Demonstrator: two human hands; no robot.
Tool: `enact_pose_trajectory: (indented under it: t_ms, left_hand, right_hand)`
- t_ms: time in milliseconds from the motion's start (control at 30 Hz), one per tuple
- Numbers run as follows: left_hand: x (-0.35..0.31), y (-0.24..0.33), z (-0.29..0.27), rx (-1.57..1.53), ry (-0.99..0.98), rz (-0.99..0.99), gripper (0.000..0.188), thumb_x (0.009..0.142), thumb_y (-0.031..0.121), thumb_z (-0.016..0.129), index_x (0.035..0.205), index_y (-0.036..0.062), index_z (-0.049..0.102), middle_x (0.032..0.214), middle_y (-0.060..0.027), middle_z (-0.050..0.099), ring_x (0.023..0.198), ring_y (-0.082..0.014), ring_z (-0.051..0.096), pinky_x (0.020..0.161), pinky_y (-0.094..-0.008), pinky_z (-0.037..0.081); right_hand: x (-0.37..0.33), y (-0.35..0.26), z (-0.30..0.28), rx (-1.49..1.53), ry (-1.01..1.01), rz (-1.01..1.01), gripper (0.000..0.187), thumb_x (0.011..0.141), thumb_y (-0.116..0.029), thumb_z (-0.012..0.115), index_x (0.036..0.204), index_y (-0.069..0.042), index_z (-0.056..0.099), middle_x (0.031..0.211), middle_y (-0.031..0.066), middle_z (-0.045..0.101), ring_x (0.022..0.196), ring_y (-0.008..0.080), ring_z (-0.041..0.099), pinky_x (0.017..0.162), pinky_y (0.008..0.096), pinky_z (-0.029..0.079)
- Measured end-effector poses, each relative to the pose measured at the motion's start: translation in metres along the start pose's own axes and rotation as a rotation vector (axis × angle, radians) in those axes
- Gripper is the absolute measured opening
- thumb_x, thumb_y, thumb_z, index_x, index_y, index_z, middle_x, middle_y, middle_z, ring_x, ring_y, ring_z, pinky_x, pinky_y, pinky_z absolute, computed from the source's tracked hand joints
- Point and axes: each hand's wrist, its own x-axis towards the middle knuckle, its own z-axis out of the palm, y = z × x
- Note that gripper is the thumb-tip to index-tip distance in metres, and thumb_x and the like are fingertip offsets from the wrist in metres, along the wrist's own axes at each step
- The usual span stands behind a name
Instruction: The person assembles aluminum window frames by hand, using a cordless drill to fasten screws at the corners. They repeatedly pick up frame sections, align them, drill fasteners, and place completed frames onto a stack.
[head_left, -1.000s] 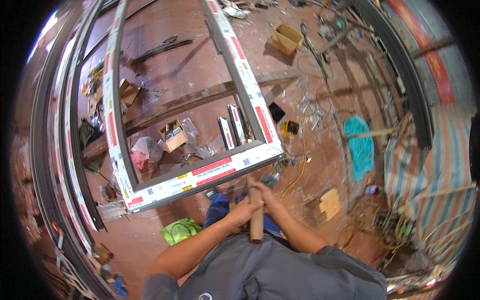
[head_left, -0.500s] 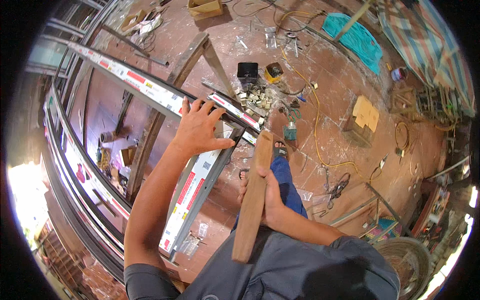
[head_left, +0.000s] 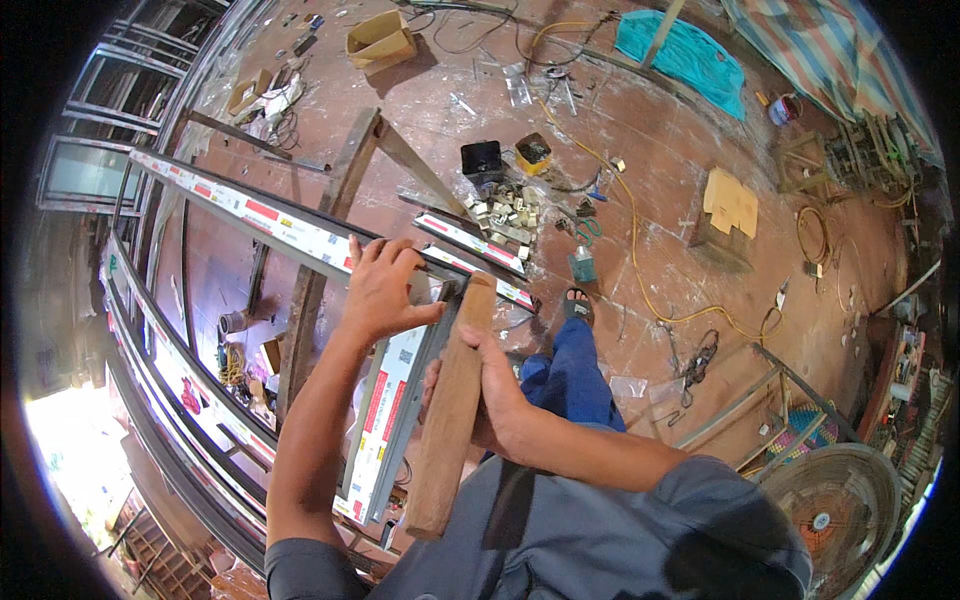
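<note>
My left hand point(head_left: 380, 291) lies over the corner of a metal frame point(head_left: 270, 215), its fingers bent over the long bar and its thumb reaching toward the joint. White strips with red patches cover the bars. A second bar point(head_left: 385, 415) runs from that corner toward me. My right hand point(head_left: 497, 385) is wrapped round a thick wooden block point(head_left: 450, 420), its thumb on the near face and fingertips showing past the left side. The block's far end overlaps the frame's corner in view; whether they touch I cannot tell.
Wooden trestle legs point(head_left: 345, 175) stand by the long bar. On the floor are small metal pieces point(head_left: 500, 215), a black bin point(head_left: 482, 160), a yellow container point(head_left: 533, 152), a yellow cord point(head_left: 636, 250) and a cardboard box point(head_left: 380, 42). More long bars point(head_left: 185, 375) line the left. A round fan point(head_left: 825, 520) stands lower right.
The wooden block has come left, closer to the frame's corner, with my right hand round it. My left hand stays on the frame. The view has shifted a little.
</note>
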Motion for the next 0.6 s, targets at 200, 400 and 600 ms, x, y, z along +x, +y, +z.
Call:
enact_pose_trajectory:
  t_ms: [200,400,600]
  left_hand:
    - [-0.005,0.001,0.01,-0.001,0.088,-0.003,0.073,0.068,0.054,0.082,0.125,0.0093,0.067,0.147,-0.0165,0.055,0.146,-0.0449,0.038,0.122,-0.0689,0.017]
    - [-0.04,0.07,0.041,-0.015,0.199,-0.28,0.073,0.083,0.012,0.075,0.15,-0.0005,0.049,0.161,-0.0321,0.035,0.15,-0.0517,0.033,0.123,-0.0568,0.029]
    - [-0.076,0.078,0.087,0.115,0.414,-0.48,0.071,0.072,0.001,0.09,0.138,0.0021,0.063,0.134,-0.0226,0.061,0.125,-0.0392,0.059,0.11,-0.0486,0.049]
  right_hand:
    - [0.03,-0.07,-0.072,-0.112,0.069,-0.053,0.055,0.086,-0.057,0.067,0.102,-0.005,0.06,0.083,0.0096,0.064,0.074,0.0253,0.067,0.07,0.0393,0.059]
    - [0.077,-0.205,-0.245,-0.181,0.407,-0.3,0.038,0.085,-0.039,0.07,0.104,-0.007,0.062,0.085,0.0097,0.066,0.074,0.0257,0.066,0.068,0.0401,0.057]
    - [0.134,-0.332,-0.41,-0.333,0.512,-0.097,0.028,0.086,-0.032,0.068,0.101,-0.008,0.067,0.092,0.0109,0.069,0.083,0.0276,0.069,0.073,0.0424,0.057]
